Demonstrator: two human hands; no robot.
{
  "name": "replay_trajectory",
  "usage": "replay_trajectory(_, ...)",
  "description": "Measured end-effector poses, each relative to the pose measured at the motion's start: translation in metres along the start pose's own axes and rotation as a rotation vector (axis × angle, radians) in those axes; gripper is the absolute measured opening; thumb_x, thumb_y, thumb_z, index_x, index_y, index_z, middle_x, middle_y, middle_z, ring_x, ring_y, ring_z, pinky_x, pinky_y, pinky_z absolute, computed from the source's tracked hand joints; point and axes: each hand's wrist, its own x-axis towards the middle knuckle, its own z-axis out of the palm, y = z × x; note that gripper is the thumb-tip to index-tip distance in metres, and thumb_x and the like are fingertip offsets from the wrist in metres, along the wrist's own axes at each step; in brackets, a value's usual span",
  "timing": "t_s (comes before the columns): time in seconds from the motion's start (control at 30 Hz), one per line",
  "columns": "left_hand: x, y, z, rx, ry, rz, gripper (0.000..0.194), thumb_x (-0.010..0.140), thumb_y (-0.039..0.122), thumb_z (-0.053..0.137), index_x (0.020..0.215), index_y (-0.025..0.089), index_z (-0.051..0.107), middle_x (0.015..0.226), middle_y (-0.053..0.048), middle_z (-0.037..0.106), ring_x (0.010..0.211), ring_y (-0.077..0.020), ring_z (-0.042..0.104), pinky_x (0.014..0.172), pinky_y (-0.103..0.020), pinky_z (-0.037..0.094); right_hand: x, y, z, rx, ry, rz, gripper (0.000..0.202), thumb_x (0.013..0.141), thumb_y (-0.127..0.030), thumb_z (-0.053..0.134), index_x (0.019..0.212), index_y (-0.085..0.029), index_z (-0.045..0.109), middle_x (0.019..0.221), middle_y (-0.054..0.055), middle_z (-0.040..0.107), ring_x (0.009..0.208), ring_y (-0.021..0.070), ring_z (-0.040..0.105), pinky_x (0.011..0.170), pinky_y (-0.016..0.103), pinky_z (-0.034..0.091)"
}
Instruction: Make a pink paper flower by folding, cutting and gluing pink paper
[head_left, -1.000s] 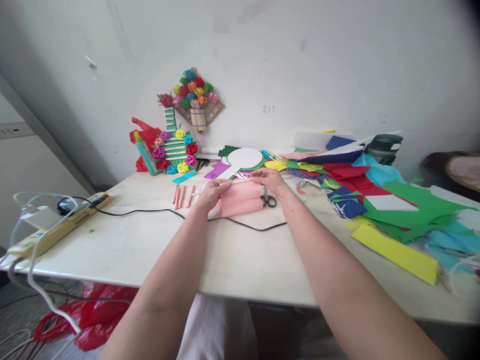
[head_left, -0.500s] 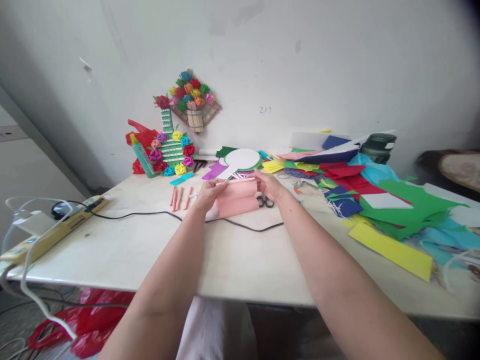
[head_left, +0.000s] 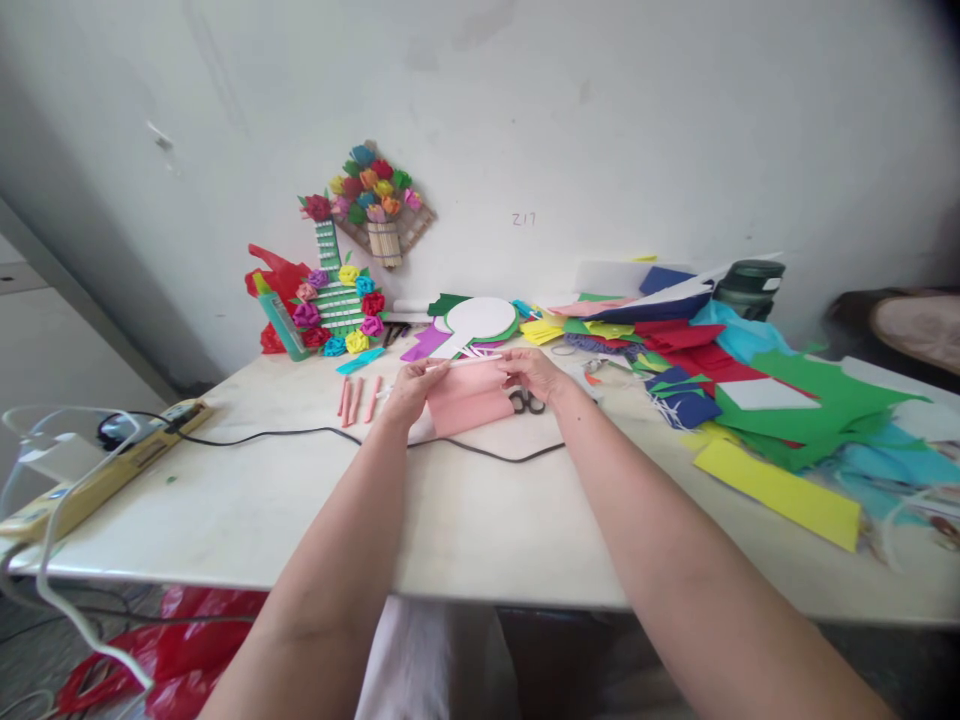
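A pink paper sheet (head_left: pixel 469 398) hangs between my two hands above the middle of the table, with a thin white stick (head_left: pixel 472 360) along its upper edge. The fingers of my left hand (head_left: pixel 416 385) pinch the left end of that edge. My right hand (head_left: pixel 529 370) grips the right end, its fingers bent around the paper. Black-handled scissors (head_left: pixel 529 402) lie just below my right hand. Several rolled pink paper pieces (head_left: pixel 352 400) rest on the table left of my left hand.
A black cable (head_left: pixel 300 431) crosses the table from a power strip (head_left: pixel 127 465). Behind stand a glue bottle (head_left: pixel 281 318) and a flower-covered guitar shape (head_left: pixel 341 300). Coloured sheets (head_left: pixel 795 400) pile at right, near a dark bottle (head_left: pixel 750 290).
My right hand has moved slightly left and down along the paper's upper edge, its fingers more curled. The whole view has shifted a little.
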Motion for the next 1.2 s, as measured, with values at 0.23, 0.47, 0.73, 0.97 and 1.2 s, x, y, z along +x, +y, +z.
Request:
replay_trajectory(0.23, -0.0010, 0.0000, -0.0001, 0.025, -0.024, -0.027, 0.030, 0.056, 0.034, 0.075, 0.077, 0.014, 0.067, 0.061, -0.001, 0.062, 0.056, -0.0112, 0.055, 0.054, -0.022, 0.040, -0.0015, -0.0036, 0.0040, 0.047, 0.030, -0.014, 0.019, 0.055, -0.016, 0.063, 0.074, -0.012, 0.065, 0.054, -0.002, 0.053, 0.050, 0.0104, 0.050, 0.048, 0.027, 0.047)
replay_trajectory(0.47, -0.0015, 0.0003, -0.0011, 0.042, -0.012, -0.031, 0.029, 0.055, 0.034, 0.076, 0.072, 0.014, 0.064, 0.060, 0.000, 0.060, 0.053, -0.0091, 0.052, 0.052, -0.021, 0.038, 0.0005, -0.0008, 0.0005, 0.077, 0.026, -0.009, 0.020, 0.057, -0.017, 0.058, 0.076, -0.013, 0.063, 0.054, 0.000, 0.057, 0.051, 0.0128, 0.053, 0.050, 0.028, 0.048)
replay_trajectory(0.73, -0.0016, 0.0009, 0.0004, 0.023, -0.008, -0.040, 0.029, 0.054, 0.034, 0.077, 0.069, 0.014, 0.063, 0.056, 0.001, 0.057, 0.050, -0.0085, 0.050, 0.049, -0.021, 0.036, -0.0002, -0.0005, -0.0008, 0.096, -0.013, 0.025, 0.018, 0.060, -0.018, 0.056, 0.075, -0.012, 0.062, 0.055, 0.001, 0.059, 0.050, 0.0137, 0.055, 0.049, 0.027, 0.047)
replay_trajectory(0.97, -0.0003, -0.0019, -0.0024, 0.067, -0.018, -0.019, 0.028, 0.055, 0.033, 0.076, 0.071, 0.014, 0.064, 0.057, 0.001, 0.058, 0.052, -0.0093, 0.052, 0.052, -0.021, 0.038, 0.0000, -0.0010, -0.0013, 0.056, 0.021, 0.063, 0.023, 0.061, -0.021, 0.056, 0.080, -0.011, 0.066, 0.053, 0.002, 0.059, 0.044, 0.0109, 0.050, 0.034, 0.019, 0.031)
replay_trajectory(1.2, 0.0009, -0.0033, -0.0030, 0.080, -0.012, 0.014, 0.027, 0.056, 0.031, 0.076, 0.071, 0.013, 0.064, 0.057, 0.000, 0.059, 0.052, -0.0094, 0.053, 0.052, -0.021, 0.038, -0.0010, -0.0030, 0.0008, 0.005, 0.025, 0.033, 0.023, 0.060, -0.022, 0.059, 0.078, -0.010, 0.068, 0.052, 0.002, 0.057, 0.042, 0.0079, 0.047, 0.031, 0.016, 0.022)
